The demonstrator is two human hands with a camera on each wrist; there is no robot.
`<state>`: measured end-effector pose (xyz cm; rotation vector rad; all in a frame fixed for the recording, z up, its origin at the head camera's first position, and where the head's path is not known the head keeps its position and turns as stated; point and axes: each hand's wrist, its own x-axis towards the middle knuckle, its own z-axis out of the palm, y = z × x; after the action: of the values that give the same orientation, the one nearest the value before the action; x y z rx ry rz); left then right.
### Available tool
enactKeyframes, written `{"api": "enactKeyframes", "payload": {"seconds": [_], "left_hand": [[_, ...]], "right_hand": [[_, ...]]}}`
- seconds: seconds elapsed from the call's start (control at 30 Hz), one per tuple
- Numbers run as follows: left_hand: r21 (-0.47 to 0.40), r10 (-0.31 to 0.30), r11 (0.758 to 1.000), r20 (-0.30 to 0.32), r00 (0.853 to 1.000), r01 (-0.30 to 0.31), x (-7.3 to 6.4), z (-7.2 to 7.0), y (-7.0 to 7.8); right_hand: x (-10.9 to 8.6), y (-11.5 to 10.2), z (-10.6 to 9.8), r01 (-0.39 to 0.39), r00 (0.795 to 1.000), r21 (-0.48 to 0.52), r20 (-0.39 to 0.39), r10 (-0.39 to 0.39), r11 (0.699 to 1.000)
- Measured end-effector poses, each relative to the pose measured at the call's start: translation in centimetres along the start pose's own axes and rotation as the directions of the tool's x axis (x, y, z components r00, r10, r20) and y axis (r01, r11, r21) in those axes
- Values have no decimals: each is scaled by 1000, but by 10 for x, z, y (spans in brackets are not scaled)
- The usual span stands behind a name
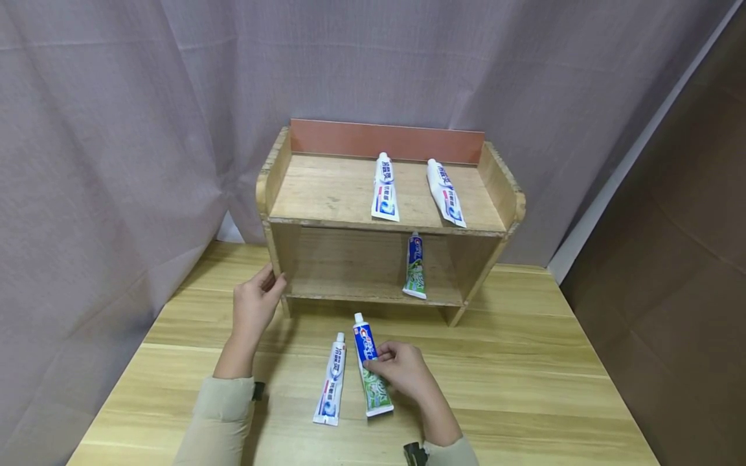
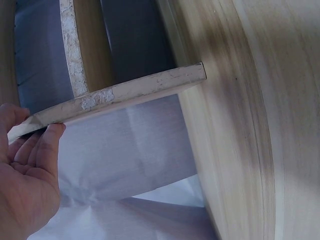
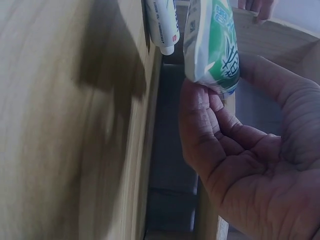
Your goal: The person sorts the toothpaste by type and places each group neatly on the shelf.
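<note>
My right hand point(image 1: 403, 370) pinches a blue and green toothpaste tube point(image 1: 373, 385) by its side, cap pointing toward the shelf; the right wrist view shows this tube point(image 3: 215, 47) between thumb and fingers. Left of it, a white toothpaste tube point(image 1: 331, 385) lies on the table. My left hand point(image 1: 256, 304) grips the left side panel of a small wooden shelf point(image 1: 326, 188); in the left wrist view the thumb and fingers of the hand point(image 2: 32, 170) hold the panel's edge point(image 2: 145, 90) from both sides.
Two white toothpaste tubes, one central point(image 1: 385, 191) and one further right point(image 1: 447, 194), lie on the upper board. Another blue and green tube point(image 1: 414, 268) lies on the lower board, right of centre. Grey curtains point(image 1: 373, 58) hang behind the wooden table point(image 1: 524, 375).
</note>
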<state>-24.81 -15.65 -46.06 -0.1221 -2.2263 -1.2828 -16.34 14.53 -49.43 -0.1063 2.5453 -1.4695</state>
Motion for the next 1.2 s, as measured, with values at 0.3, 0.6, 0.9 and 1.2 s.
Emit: {"api": "enactKeyframes", "payload": {"seconds": [0.3, 0.6, 0.9, 1.2], "left_hand": [[-7, -10, 1000, 3, 1000, 10, 0, 1, -2], [-4, -9, 1000, 7, 1000, 9, 0, 1, -3], [-5, -22, 1000, 15, 1000, 22, -1, 1, -2], [7, -17, 1000, 12, 1000, 16, -1, 1, -3]], "right_hand": [[1, -3, -2, 0, 1000, 9, -7, 0, 1000], [1, -7, -7, 13, 1000, 9, -10, -12, 1000], [4, -9, -11, 20, 999, 6, -27, -20, 1000], [4, -11, -14, 35, 998, 16, -46, -34, 999]]}}
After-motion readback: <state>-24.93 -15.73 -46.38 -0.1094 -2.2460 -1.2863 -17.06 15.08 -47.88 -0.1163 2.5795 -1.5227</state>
